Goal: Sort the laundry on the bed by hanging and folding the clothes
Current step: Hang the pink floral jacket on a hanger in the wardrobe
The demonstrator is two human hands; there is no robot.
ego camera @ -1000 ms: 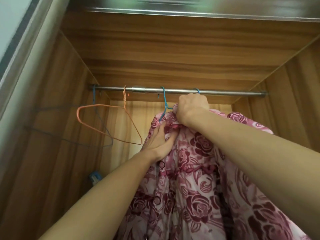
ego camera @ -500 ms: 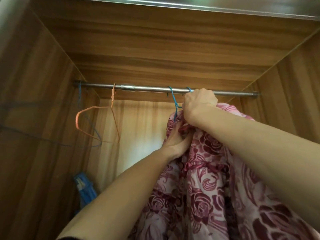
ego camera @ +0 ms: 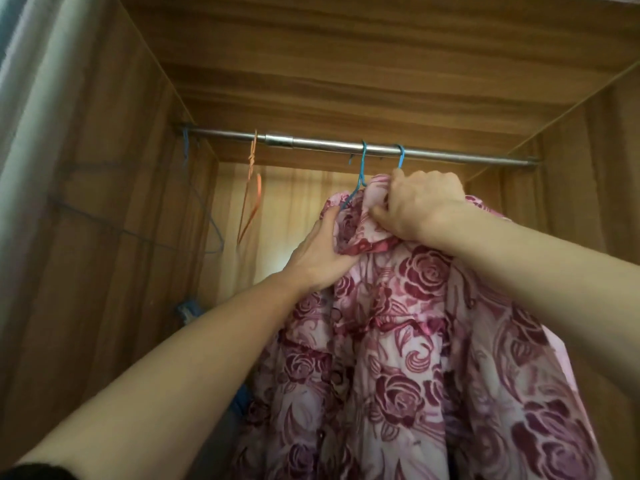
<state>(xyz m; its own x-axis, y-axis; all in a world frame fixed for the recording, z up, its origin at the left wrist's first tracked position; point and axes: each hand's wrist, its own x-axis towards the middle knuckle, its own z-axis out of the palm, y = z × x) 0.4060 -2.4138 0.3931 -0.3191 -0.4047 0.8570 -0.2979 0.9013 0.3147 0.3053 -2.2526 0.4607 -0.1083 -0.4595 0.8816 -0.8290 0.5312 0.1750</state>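
Both hands have shifted rightward along the rail since a moment ago, and a second blue hook, earlier hidden behind the right fist, now shows clear above it. At the fingertips, the right hand is clenched around a bunched fold of the floral garment at its collar, knuckles up, just beneath the right blue hook. The left hand grips the cloth a little lower and to the left, thumb pressed into the fabric beside the wire of the left blue hanger; its fingers are buried in the folds, so how far they close cannot be told for certain. From those two grips the pink, rose-printed garment hangs down in loose pleats, filling the lower right of the view, a row of buttons running down its front. Both blue hooks sit over the metal rail, which spans the wooden wardrobe; further left on the rail hang an empty orange hanger and a blue wire hanger against the side wall. The step in hand appears to be the hanging itself: the garment is up at the rail and being settled at the neck. The next move probably calls for checking that the shoulders sit evenly on the hanger before either grip loosens, since the collar is crumpled and the cloth could slide off one side.
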